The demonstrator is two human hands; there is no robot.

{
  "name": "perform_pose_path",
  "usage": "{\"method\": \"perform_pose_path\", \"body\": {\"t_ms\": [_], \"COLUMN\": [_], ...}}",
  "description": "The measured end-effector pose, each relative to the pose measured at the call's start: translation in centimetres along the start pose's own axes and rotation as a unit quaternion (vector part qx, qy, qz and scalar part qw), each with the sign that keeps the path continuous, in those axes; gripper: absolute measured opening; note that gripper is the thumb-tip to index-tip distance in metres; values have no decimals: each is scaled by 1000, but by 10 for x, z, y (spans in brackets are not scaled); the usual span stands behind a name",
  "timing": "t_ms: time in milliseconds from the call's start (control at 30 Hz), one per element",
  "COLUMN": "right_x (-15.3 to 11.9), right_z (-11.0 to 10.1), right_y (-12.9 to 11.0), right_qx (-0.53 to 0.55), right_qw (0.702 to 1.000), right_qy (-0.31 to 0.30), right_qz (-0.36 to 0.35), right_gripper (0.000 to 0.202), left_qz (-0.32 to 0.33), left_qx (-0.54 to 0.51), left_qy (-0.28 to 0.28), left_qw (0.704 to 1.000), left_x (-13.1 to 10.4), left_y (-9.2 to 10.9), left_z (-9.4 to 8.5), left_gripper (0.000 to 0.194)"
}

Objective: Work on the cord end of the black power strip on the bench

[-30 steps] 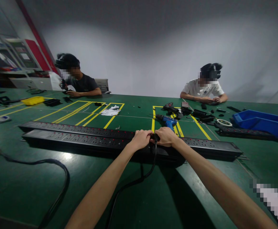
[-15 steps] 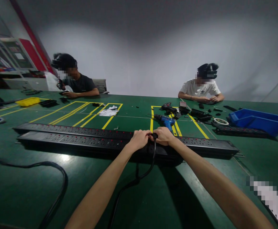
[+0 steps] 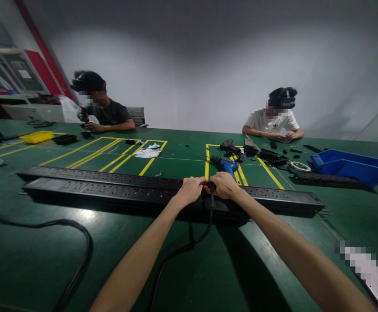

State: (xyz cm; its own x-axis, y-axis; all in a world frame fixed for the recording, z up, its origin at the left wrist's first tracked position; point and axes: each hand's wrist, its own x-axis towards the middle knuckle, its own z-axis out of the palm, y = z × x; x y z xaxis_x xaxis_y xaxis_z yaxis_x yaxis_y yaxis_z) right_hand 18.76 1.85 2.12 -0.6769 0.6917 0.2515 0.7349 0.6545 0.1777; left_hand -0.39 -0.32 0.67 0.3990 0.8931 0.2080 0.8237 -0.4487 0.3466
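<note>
Two long black power strips lie side by side across the green table, the front one [image 3: 98,191] nearer me and the rear one [image 3: 282,195] behind it. My right hand [image 3: 224,185] is closed round a black plug [image 3: 211,186], above the right part of the front strip. From the plug a black cable [image 3: 211,212] hangs over the strip's front side and runs down toward me. My left hand [image 3: 192,189] rests on the strips just left of the plug, fingers bent together close to it; what they pinch, if anything, is hidden.
Behind the strips lie a blue drill [image 3: 224,164], a second drill [image 3: 229,146] and white papers [image 3: 148,151]. A blue bin [image 3: 351,164] stands right, a yellow tray [image 3: 37,137] left. A thick cable [image 3: 55,223] curves at front left. Two people sit across the table [image 3: 182,167].
The plug and the hanging cable have shifted very slightly to the right, along with my right hand. My left hand stays nearly in place.
</note>
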Motion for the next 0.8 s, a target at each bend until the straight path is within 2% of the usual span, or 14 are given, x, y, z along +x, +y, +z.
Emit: {"method": "perform_pose_path", "body": {"t_ms": [167,533,633,800], "right_x": [-1,0,-1,-12], "right_z": [1,8,7,0], "right_y": [0,1,1,-1], "right_qx": [-8,-12,-10,2], "right_qw": [1000,1000,999,993], "right_qy": [10,14,41,120], "right_qz": [-7,2,-1,-4], "right_gripper": [42,30,34,40], "left_qz": [3,-3,-10,-15], "left_qx": [8,26,28,32], "left_qy": [2,-1,-2,-8], "left_qw": [1000,1000,1000,999], "left_x": [-1,-2,-2,-3], "left_y": [1,2,3,4], "left_z": [0,0,-1,-3], "left_gripper": [33,35,34,33]}}
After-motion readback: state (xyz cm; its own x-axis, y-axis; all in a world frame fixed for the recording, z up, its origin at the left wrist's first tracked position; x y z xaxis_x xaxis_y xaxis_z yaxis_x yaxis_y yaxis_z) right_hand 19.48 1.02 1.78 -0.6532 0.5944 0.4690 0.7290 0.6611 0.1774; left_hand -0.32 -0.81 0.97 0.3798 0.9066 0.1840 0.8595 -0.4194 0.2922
